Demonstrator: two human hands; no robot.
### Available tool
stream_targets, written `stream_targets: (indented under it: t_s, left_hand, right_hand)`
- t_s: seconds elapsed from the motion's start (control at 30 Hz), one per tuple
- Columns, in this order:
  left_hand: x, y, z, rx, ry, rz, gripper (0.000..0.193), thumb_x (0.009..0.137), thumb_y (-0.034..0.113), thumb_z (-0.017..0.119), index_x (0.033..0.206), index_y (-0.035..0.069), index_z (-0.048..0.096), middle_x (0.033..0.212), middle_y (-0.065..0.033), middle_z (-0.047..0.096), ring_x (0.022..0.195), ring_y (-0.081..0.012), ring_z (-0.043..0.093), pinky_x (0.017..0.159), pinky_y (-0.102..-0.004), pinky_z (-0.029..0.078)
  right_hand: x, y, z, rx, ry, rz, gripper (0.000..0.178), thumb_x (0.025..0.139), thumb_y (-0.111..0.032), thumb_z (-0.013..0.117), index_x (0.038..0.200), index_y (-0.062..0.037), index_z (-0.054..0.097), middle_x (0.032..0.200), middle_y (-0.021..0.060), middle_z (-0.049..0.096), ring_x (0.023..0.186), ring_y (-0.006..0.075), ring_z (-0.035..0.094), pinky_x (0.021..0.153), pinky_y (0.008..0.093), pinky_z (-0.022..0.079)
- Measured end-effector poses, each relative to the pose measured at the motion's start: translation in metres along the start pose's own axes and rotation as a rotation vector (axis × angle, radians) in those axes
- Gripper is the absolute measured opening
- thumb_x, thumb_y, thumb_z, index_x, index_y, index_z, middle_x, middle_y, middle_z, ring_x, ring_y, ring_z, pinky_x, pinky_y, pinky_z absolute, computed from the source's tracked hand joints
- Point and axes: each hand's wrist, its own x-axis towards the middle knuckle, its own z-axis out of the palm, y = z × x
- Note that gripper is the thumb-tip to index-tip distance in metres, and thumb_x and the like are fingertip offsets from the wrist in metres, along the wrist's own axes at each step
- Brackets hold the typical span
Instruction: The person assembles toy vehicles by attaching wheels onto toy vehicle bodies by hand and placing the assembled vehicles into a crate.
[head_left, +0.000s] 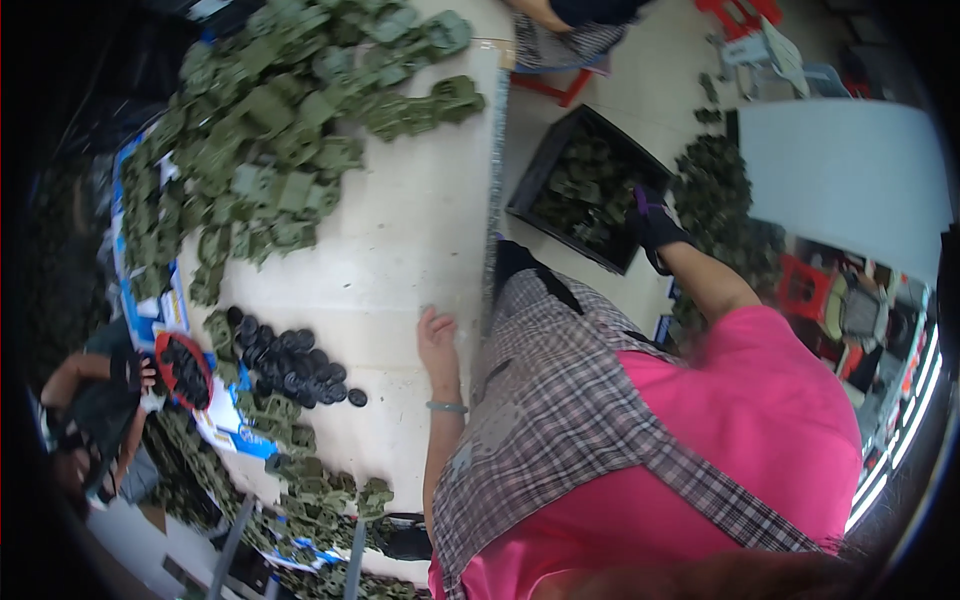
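Two hands work on opposite sides of the long edge of a pale table (390,250). From where I stand, the wearer's bare left hand (438,345), a bracelet (447,407) at its wrist, hovers over or rests on the tabletop near that edge; I cannot tell which. Its fingers are loosely curled, apart from the thumb, with nothing visible between them. Beyond the edge, to the table's right, the dark-gloved right hand (655,225) reaches to the rim of a black crate (540,165); its grip I cannot tell, though something purple shows at it. Green moulded plastic parts (585,180) lie inside that crate.

More green parts (280,130) are heaped across the table's far left corner. Black round discs (290,355) lie in a cluster toward the table's left side, one apart at its tip. By the table's left edge, a co-worker's hand (148,374) is beside a red bowl (205,393) of black pieces. Blue-and-white printed packaging (255,440) lines that edge, its print too small to read.
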Motion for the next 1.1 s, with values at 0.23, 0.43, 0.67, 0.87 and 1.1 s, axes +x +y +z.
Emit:
stream_targets:
  t_s: [0.23,0.43,0.67,0.87,1.1]
  left_hand:
    - [-0.003,0.013,0.015,-0.054,-0.014,0.044,0.045,0.101,-0.006,0.058,0.145,-0.001,0.057,0.115,-0.0076,0.069,0.103,-0.0159,0.068,0.095,-0.0278,0.056]
    - [-0.023,0.011,0.005,-0.095,0.154,0.035,0.046,0.1,-0.009,0.056,0.145,-0.001,0.057,0.116,-0.0107,0.07,0.104,-0.0187,0.07,0.097,-0.0306,0.056]
    - [-0.046,-0.028,0.004,-0.125,0.333,0.088,0.045,0.1,-0.008,0.059,0.144,-0.002,0.058,0.113,-0.0107,0.073,0.105,-0.0201,0.071,0.097,-0.0325,0.058]
    - [-0.045,-0.037,0.017,-0.144,0.397,0.045,0.045,0.1,-0.005,0.061,0.144,0.0,0.059,0.11,-0.0078,0.074,0.106,-0.0184,0.071,0.096,-0.0316,0.057]
    - [-0.029,-0.008,0.019,-0.123,0.415,0.033,0.045,0.1,-0.002,0.063,0.145,0.004,0.06,0.112,-0.0084,0.075,0.106,-0.0173,0.071,0.095,-0.0317,0.057]
  right_hand:
    - [0.094,-0.293,0.012,0.078,-0.024,-0.994,0.05,0.08,-0.008,0.074,0.13,-0.0059,0.067,0.125,0.0212,0.07,0.11,0.0436,0.068,0.096,0.0503,0.056]
    - [0.149,-0.51,0.041,0.012,0.141,-1.344,0.064,0.085,-0.013,0.079,0.146,-0.0082,0.059,0.153,0.0245,0.054,0.141,0.0458,0.055,0.112,0.0527,0.05]
    - [0.19,-0.633,0.026,-0.134,0.381,-1.459,0.067,0.084,-0.014,0.081,0.148,-0.0145,0.059,0.156,0.0208,0.053,0.134,0.0417,0.059,0.107,0.0527,0.051]
    - [0.196,-0.679,-0.018,-0.247,0.48,-1.586,0.057,0.09,-0.026,0.082,0.142,-0.0123,0.062,0.147,0.02,0.061,0.131,0.0429,0.06,0.108,0.0508,0.051]
    - [0.258,-0.707,-0.018,-0.312,0.092,-1.427,0.058,0.09,-0.031,0.081,0.139,-0.0044,0.064,0.135,0.0227,0.067,0.128,0.0418,0.062,0.107,0.0478,0.051]
